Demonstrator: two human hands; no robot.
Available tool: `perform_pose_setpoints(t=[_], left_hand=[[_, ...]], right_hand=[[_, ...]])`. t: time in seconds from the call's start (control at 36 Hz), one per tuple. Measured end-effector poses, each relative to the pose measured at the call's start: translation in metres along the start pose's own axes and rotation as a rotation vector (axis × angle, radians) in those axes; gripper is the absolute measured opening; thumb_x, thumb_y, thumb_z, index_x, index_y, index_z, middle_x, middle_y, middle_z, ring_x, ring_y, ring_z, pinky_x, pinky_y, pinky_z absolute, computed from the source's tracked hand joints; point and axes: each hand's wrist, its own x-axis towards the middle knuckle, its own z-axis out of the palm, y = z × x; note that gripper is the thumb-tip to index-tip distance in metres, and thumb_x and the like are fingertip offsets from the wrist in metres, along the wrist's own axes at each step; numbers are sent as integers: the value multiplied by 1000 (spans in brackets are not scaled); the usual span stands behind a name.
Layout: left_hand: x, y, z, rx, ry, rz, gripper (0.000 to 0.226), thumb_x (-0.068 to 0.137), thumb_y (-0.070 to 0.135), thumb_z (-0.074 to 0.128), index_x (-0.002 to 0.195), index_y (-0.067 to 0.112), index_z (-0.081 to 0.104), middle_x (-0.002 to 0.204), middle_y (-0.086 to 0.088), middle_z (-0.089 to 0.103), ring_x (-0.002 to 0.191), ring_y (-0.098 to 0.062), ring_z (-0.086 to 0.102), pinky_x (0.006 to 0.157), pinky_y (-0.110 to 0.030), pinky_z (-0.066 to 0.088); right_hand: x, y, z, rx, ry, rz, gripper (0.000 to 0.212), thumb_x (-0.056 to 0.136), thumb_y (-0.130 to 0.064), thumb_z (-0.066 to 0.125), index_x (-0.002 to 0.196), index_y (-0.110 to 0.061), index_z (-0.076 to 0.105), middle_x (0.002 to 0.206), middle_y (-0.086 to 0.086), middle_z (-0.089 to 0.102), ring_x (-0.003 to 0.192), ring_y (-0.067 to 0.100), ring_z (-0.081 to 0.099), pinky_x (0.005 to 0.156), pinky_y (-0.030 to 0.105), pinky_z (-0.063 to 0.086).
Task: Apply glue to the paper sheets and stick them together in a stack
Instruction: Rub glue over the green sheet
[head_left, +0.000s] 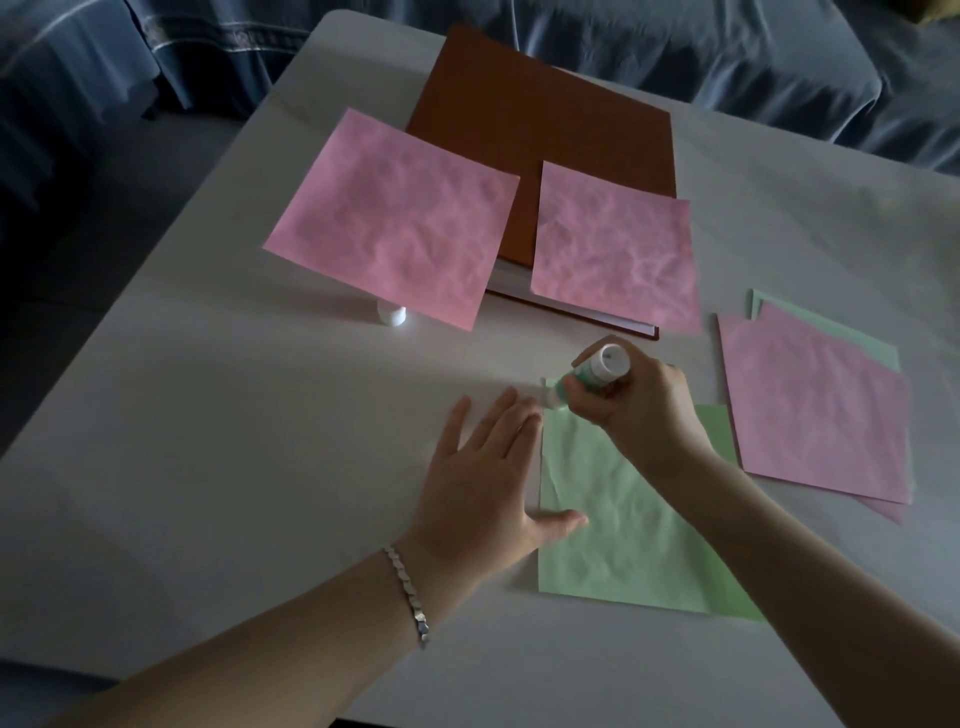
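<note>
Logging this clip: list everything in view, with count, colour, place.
table: one, white, under everything
book: one, brown, far centre
pink sheets: two, pink, partly on book
paper pile: one, pink over green, right
green sheet: at least one, green, near centre
cap: one, white, under left pink sheet
glue stick: one, green-white, tip on green sheet's corner
cloth: one, blue, behind table
bracelet: one, silver, left wrist
left hand: flat, thumb on green sheet
right hand: grip round glue stick

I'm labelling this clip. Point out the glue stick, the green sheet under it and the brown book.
glue stick (589, 379): head view, its barrel.
green sheet (618, 525): head view, on its bare crumpled middle.
brown book (545, 130): head view, middle of its cover.
</note>
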Motion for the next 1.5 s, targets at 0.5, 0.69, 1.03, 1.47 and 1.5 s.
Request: perform_pose_setpoints(t=[0.5, 0.69, 1.03, 1.47, 1.5], left_hand=[[3, 2, 4, 7, 184, 394, 22, 87, 31, 58, 86, 13, 70, 95, 1, 67, 86, -18, 59, 85, -32, 40], [2, 0, 4, -85, 94, 451, 31, 89, 32, 52, 94, 10, 74, 104, -1, 70, 91, -16, 63, 85, -26, 43], [-2, -1, 0, -159, -14, 412, 40, 83, 39, 53, 98, 8, 73, 110, -2, 69, 108, -14, 55, 93, -24, 37], [6, -8, -4, -163, -148, 583, 32, 90, 27, 48, 111, 15, 69, 121, 1, 64, 116, -17, 55, 100, -29, 36], [6, -8, -4, -174, -165, 587, 32, 90, 26, 46, 111, 15, 68, 123, 1, 63, 117, -17, 55, 102, -28, 34]], right_hand=[[-31, 10, -23, 45, 16, 169, 10, 73, -23, 71, 73, -22, 61, 61, 3, 64, 58, 27, 61, 53, 35, 49], [-28, 11, -16, 76, -58, 158, 12, 71, -19, 73, 71, -22, 61, 57, -10, 62, 50, 10, 54, 45, 13, 39], [0, 12, -5, 45, 7, 66, 13, 75, -19, 73, 81, -13, 63, 60, 2, 61, 57, 19, 58, 55, 23, 44], [-27, 11, -19, 76, -6, 138, 11, 72, -21, 72, 70, -22, 61, 57, -4, 62, 51, 14, 59, 53, 26, 47], [-28, 12, -17, 64, -30, 130, 12, 72, -21, 72, 70, -23, 61, 61, -7, 63, 53, 13, 59, 53, 23, 46]])
